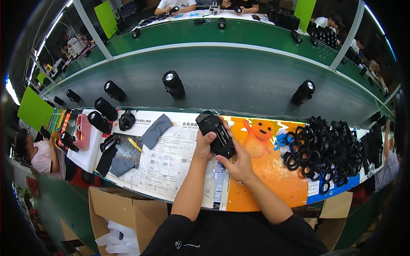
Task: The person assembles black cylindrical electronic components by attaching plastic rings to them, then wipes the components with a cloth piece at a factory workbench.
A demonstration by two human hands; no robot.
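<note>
Over printed sheets [164, 170], both hands [204, 147] [240, 163] hold a black device [210, 125].

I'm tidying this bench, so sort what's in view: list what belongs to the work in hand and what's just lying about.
In the work, it seems:
black device, held in left hand and right hand
black rings, piled, likely
black cylinders on the grey surface beyond, likely

Lying about, apparently:
grey cloth
yellow object left of it
open cardboard box
</note>
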